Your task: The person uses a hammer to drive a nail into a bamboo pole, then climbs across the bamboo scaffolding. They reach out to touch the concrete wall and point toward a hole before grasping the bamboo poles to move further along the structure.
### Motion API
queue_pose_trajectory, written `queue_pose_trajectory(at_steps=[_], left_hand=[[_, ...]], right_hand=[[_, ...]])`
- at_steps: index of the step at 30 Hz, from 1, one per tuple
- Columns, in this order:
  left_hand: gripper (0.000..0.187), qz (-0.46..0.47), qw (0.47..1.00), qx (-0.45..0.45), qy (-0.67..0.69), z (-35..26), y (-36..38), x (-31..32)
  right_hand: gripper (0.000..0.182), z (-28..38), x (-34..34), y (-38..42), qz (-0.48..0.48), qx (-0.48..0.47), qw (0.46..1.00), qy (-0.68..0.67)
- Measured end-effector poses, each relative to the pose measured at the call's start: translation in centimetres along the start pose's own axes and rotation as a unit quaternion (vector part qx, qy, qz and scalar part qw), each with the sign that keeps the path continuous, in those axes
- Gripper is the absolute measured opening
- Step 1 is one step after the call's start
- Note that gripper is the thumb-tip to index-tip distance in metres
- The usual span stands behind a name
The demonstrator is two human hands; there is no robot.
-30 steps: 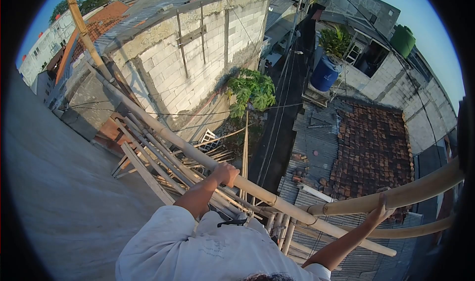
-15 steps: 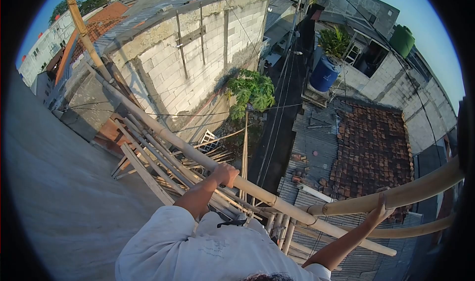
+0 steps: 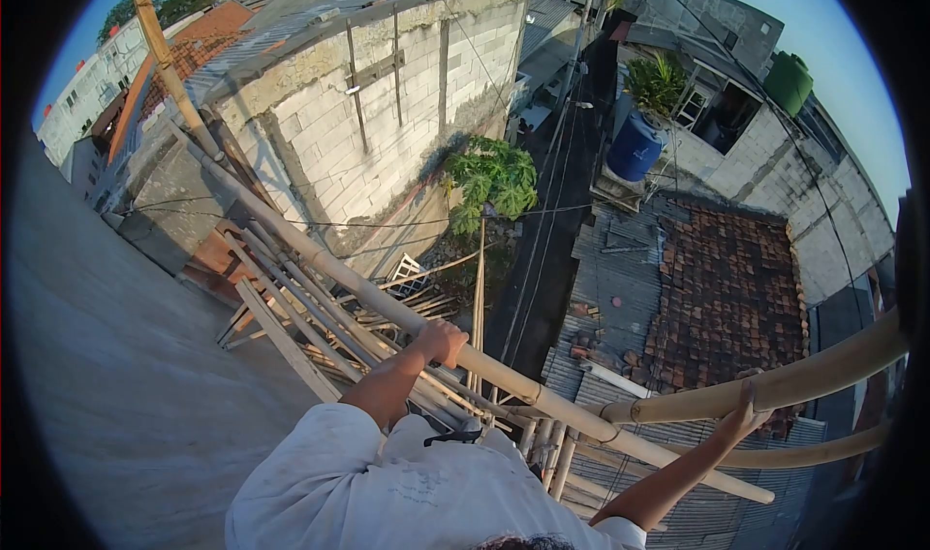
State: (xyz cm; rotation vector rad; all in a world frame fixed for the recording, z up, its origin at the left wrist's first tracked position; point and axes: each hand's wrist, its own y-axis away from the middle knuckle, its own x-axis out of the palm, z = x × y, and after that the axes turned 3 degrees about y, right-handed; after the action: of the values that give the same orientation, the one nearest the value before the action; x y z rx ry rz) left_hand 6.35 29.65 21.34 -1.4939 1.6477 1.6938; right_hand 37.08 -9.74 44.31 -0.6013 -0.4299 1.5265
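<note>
My left hand point(image 3: 443, 342) is closed round a long bamboo pole point(image 3: 358, 286) that slants from the upper left down to the lower right. On the right, a thicker bamboo pole point(image 3: 833, 359) runs toward the right edge, and my right hand point(image 3: 746, 414) grips it from the near side. Part of that hand's fingers is hidden by the pole. The two poles meet near dark bindings between my hands. Below them my white shirt point(image 3: 407, 492) fills the bottom of the view.
Bamboo sticks and boards point(image 3: 291, 308) lie below on the left, beside a grey wall point(image 3: 116, 356). An upright bamboo post point(image 3: 160, 51) stands at upper left. Far below are an alley point(image 3: 528, 288), a tiled roof point(image 3: 727, 279) and a blue barrel point(image 3: 635, 145). Thin wires cross the drop.
</note>
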Motion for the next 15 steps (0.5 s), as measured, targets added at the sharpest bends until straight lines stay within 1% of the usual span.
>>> queue_pose_trajectory(at_steps=[5, 8, 15], left_hand=[[0.051, 0.003, 1.000, 0.000, 0.001, 0.13, -0.17, 0.10], [0.052, 0.010, 1.000, 0.001, -0.003, 0.16, -0.27, 0.17], [0.052, 0.012, 1.000, -0.005, -0.001, 0.07, -0.20, 0.19]], right_hand=[[0.038, -0.04, -0.06, 0.03, 0.004, 0.007, 1.000, -0.005], [0.037, -0.06, 0.03, 0.09, -0.018, 0.008, 1.000, -0.002], [0.035, -0.30, -0.24, 0.00, 0.006, 0.003, 1.000, 0.006]])
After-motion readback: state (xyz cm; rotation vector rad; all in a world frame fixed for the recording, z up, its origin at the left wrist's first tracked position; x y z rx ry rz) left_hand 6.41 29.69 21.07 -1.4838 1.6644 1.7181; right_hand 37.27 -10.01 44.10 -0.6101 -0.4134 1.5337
